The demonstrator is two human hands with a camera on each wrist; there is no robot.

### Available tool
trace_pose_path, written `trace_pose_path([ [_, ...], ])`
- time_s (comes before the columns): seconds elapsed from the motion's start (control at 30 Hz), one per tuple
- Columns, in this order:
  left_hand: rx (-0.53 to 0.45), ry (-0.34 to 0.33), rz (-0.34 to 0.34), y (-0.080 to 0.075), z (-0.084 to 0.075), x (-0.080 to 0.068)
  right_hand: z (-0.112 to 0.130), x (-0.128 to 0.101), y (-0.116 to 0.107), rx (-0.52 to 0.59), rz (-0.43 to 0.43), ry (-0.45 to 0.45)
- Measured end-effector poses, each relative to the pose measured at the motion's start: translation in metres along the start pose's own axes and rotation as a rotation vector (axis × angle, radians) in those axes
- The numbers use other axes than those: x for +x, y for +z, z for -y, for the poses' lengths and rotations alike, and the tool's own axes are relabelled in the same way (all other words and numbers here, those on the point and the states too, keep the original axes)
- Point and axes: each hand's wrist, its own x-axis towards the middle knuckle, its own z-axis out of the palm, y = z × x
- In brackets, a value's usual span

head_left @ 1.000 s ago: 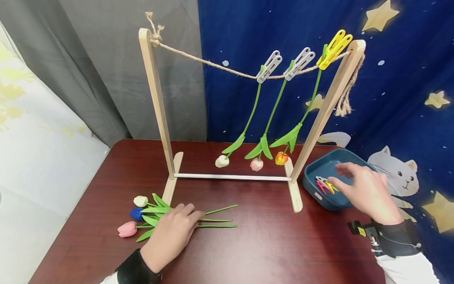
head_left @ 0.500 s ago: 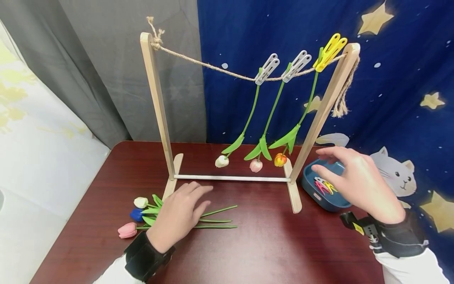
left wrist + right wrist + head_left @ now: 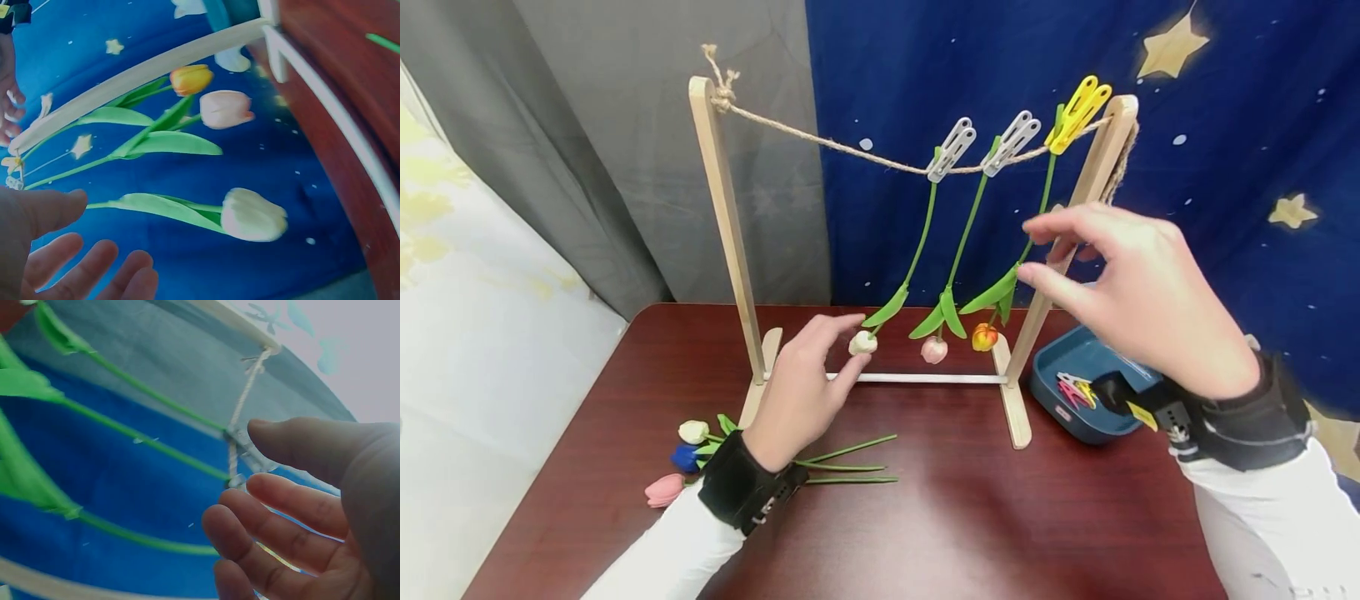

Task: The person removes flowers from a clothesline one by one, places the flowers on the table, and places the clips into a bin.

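Three artificial tulips hang upside down from a rope (image 3: 827, 143). The white tulip (image 3: 862, 342) and pink tulip (image 3: 934, 350) are held by grey clothespins, the orange tulip (image 3: 984, 337) by a yellow clothespin (image 3: 1078, 115). My left hand (image 3: 805, 379) is raised with thumb and fingers spread, overlapping the white bloom in the head view; in the left wrist view its fingers lie beside that tulip's stem (image 3: 100, 205), with nothing held. My right hand (image 3: 1138, 287), fingers apart and holding nothing, is in front of the right wooden post (image 3: 1105, 162).
Under my left forearm lie a white tulip (image 3: 693, 432), a blue tulip (image 3: 685, 457) and a pink tulip (image 3: 664, 491), stems pointing right. A blue bin (image 3: 1086, 427) with several clothespins (image 3: 1077, 389) stands right of the wooden frame. Curtains hang behind the table (image 3: 955, 517).
My left hand has let go of the tulips on the table and moved up and right towards the hanging white tulip. My right hand has risen from the bin, up and left.
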Motion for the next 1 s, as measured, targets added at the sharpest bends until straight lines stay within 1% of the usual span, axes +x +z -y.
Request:
trace_pose_path([
  [0.07, -0.051, -0.008, -0.027, 0.001, -0.003, 0.01, 0.006, 0.014, -0.004, -0.004, -0.007, -0.023],
  [0.2, -0.16, -0.017, -0.057, 0.006, -0.008, 0.029, 0.017, 0.041, -0.014, -0.027, -0.018, -0.057],
  [0.3, -0.213, -0.012, -0.075, 0.01, -0.01, 0.043, 0.023, 0.062, -0.02, -0.054, 0.004, -0.057],
  [0.43, -0.258, -0.009, -0.101, 0.014, -0.014, 0.059, 0.028, 0.088, -0.025, -0.095, 0.077, -0.041],
  [0.57, -0.308, -0.022, -0.114, 0.017, -0.018, 0.074, 0.029, 0.111, -0.024, -0.114, 0.16, -0.033],
  [0.7, -0.349, -0.037, -0.098, 0.024, -0.02, 0.086, 0.026, 0.124, -0.021, -0.133, 0.235, -0.022],
  [0.77, -0.355, -0.039, -0.085, 0.028, -0.021, 0.091, 0.025, 0.129, -0.019, -0.137, 0.271, -0.001],
  [0.9, -0.339, -0.037, -0.078, 0.034, -0.019, 0.096, 0.025, 0.136, -0.014, -0.128, 0.324, 0.026],
  [1.0, -0.323, -0.039, -0.079, 0.036, -0.018, 0.098, 0.026, 0.138, -0.011, -0.118, 0.346, 0.046],
])
